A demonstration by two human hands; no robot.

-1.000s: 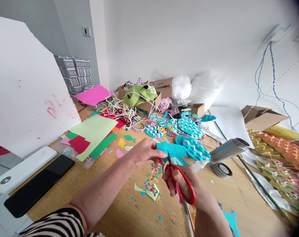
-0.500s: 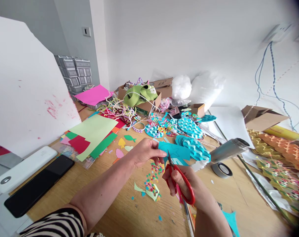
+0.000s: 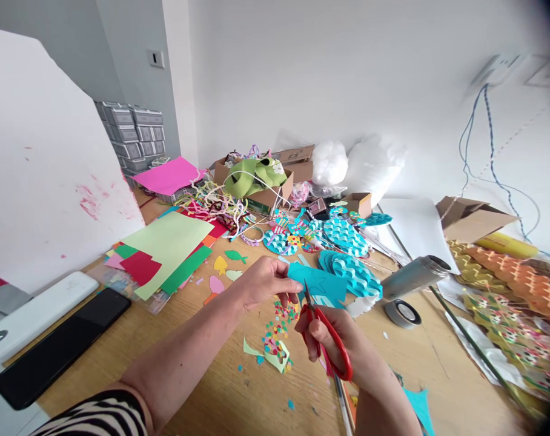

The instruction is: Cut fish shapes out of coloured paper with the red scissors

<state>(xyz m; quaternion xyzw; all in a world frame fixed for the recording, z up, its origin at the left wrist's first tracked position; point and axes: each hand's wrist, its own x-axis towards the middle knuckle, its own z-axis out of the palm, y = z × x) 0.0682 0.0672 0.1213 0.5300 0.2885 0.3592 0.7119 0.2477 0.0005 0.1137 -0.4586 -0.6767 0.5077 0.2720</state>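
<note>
Wooden table [image 3: 229, 387] bore confetti [image 3: 275, 336]; left hand [image 3: 266, 281] pinched blue paper [image 3: 324, 278] at one end; right hand [image 3: 342, 324] clasped scissors [image 3: 346, 361]; blades [image 3: 308, 298] met the paper, their opening hard to judge.

We hold red-handled scissors [image 3: 337, 340], blades toward the worktop's [image 3: 225, 378] far edge, at a turquoise paper piece [image 3: 321, 280] with drawn outlines.

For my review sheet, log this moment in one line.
left hand: holding blue paper | right hand: holding red-handled scissors, blades at paper | nearby: colored paper bits on table
</note>
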